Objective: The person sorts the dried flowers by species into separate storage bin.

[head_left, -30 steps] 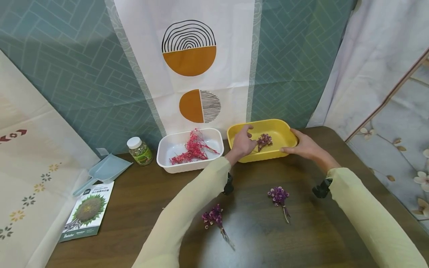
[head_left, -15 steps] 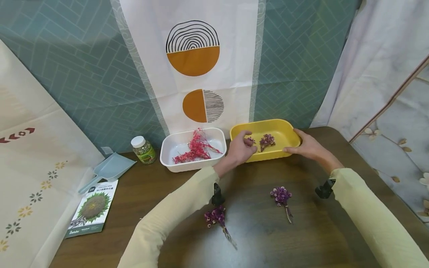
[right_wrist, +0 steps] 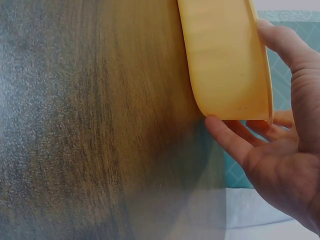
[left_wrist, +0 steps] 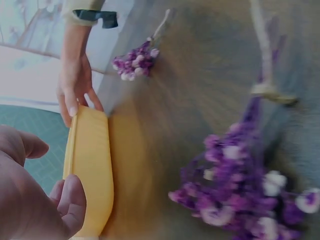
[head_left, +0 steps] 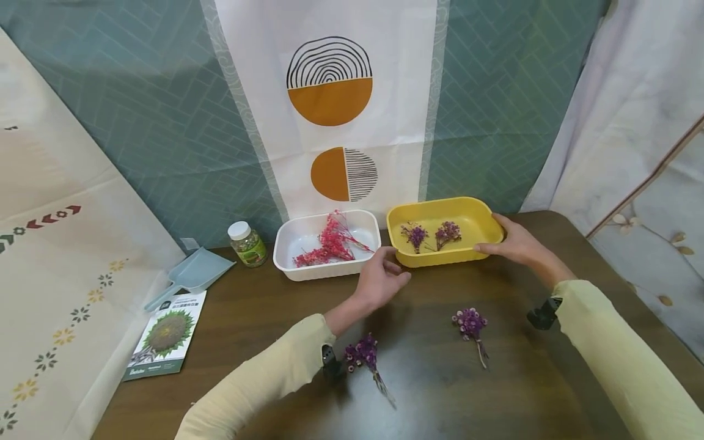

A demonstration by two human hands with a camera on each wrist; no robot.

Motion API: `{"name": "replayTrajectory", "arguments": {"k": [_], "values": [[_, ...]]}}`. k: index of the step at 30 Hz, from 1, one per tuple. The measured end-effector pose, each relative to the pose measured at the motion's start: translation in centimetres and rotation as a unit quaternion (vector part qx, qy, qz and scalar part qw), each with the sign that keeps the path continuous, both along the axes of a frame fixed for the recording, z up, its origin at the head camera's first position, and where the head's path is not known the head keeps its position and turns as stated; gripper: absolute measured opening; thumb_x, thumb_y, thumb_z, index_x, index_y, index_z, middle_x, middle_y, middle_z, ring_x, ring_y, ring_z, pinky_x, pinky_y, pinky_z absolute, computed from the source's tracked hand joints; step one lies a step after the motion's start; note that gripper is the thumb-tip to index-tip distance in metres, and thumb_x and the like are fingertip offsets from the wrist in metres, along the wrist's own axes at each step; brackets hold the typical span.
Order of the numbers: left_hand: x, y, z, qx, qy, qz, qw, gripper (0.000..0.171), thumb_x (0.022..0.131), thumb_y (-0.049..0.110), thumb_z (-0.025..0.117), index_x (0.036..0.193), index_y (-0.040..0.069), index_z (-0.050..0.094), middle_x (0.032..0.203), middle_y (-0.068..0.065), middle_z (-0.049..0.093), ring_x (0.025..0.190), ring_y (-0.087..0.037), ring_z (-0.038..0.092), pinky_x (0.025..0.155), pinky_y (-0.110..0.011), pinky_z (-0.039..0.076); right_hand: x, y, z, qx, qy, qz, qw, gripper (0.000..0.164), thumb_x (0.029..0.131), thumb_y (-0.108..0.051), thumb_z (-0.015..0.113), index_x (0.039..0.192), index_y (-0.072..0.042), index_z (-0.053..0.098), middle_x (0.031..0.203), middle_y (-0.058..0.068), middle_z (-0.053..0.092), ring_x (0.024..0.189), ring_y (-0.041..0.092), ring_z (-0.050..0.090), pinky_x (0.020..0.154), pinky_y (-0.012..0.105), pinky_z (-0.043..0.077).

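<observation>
My right hand (head_left: pixel 516 244) grips the right end of a yellow plastic tray (head_left: pixel 440 259), thumb at the front and fingers round the far corner. Two small purple dried flower sprigs (head_left: pixel 448 232) lie in that tray. My left hand (head_left: pixel 379 282) hovers by the tray's front left corner, fingers loosely bent, holding nothing. In the left wrist view its fingertips (left_wrist: pixel 75 197) overlap the tray's wall; contact is unclear. Two tied purple dried flower bunches lie on the table: one bunch (head_left: pixel 363 353) near my left wrist, another bunch (head_left: pixel 470 324) further right.
Beside the yellow tray stands a white tray (head_left: pixel 308 275) with red dried flowers (head_left: pixel 332 241). Further left are a lidded jar (head_left: pixel 247 245), a light blue dustpan (head_left: pixel 199 270) and a seed packet (head_left: pixel 167 336). A patterned cloth (head_left: pixel 484 98) hangs behind the table (head_left: pixel 429 391).
My left hand has drawn out of the yellow tray, toward me and left, leaving a second purple sprig visible inside. My right hand keeps its grip. The head view has shifted slightly left.
</observation>
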State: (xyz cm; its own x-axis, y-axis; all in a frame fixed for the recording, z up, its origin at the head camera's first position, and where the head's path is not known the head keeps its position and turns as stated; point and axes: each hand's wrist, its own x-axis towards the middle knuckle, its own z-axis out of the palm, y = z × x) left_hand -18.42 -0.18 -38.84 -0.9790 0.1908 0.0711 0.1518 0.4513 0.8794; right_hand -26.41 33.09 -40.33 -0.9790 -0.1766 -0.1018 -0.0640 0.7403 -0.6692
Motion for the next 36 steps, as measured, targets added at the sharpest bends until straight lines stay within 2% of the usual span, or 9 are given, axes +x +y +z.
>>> {"name": "replayTrajectory", "arguments": {"k": [7, 13, 19, 30, 36], "values": [[2.1, -1.6, -0.7, -0.001, 0.018, -0.008, 0.9998, 0.053, 0.084, 0.008, 0.079, 0.13, 0.0, 0.055, 0.098, -0.016, 0.068, 0.084, -0.024, 0.069, 0.071, -0.031, 0.057, 0.2, 0.1, 0.1, -0.001, -0.008, -0.004, 1.0, 0.109, 0.09, -0.042, 0.073, 0.154, 0.01, 0.002, 0.153, 0.04, 0.018, 0.138, 0.054, 0.025, 0.11, 0.065, 0.024], [4.4, -2.9, -1.4, -0.033, 0.052, -0.008, 0.9981, 0.056, 0.084, 0.009, 0.08, 0.133, 0.003, 0.054, 0.102, -0.017, 0.068, 0.082, -0.021, 0.069, 0.07, -0.03, 0.057, 0.3, 0.1, -0.1, 0.002, -0.009, -0.005, 1.0, 0.114, 0.088, -0.048, 0.074, 0.154, 0.01, 0.002, 0.154, 0.04, 0.016, 0.138, 0.055, 0.024, 0.11, 0.065, 0.023], [6.9, -4.5, -1.7, -0.093, 0.08, 0.017, 0.9923, 0.061, 0.082, 0.018, 0.083, 0.135, 0.008, 0.054, 0.104, -0.011, 0.063, 0.076, -0.014, 0.065, 0.066, -0.031, 0.053, 0.2, 0.0, 0.1, 0.007, -0.012, -0.006, 1.0, 0.114, 0.088, -0.049, 0.073, 0.154, 0.01, 0.0, 0.154, 0.04, 0.015, 0.138, 0.056, 0.023, 0.11, 0.067, 0.022], [11.8, -6.5, -2.8, -0.134, 0.093, 0.066, 0.9845, 0.069, 0.075, 0.024, 0.086, 0.134, 0.009, 0.055, 0.106, -0.01, 0.056, 0.068, -0.007, 0.06, 0.057, -0.03, 0.045, 0.4, -0.1, 0.2, 0.007, -0.019, -0.012, 1.0, 0.112, 0.09, -0.048, 0.071, 0.155, 0.009, -0.001, 0.154, 0.04, 0.015, 0.137, 0.056, 0.023, 0.108, 0.068, 0.022], [13.5, -6.6, -3.7, -0.159, 0.075, 0.097, 0.9796, 0.077, 0.068, 0.031, 0.089, 0.134, 0.012, 0.054, 0.109, -0.009, 0.052, 0.066, -0.01, 0.052, 0.055, -0.036, 0.043, 0.1, 0.0, 0.1, 0.007, -0.02, -0.012, 1.0, 0.113, 0.089, -0.048, 0.071, 0.155, 0.008, -0.001, 0.154, 0.039, 0.014, 0.138, 0.056, 0.022, 0.108, 0.069, 0.022]]}}
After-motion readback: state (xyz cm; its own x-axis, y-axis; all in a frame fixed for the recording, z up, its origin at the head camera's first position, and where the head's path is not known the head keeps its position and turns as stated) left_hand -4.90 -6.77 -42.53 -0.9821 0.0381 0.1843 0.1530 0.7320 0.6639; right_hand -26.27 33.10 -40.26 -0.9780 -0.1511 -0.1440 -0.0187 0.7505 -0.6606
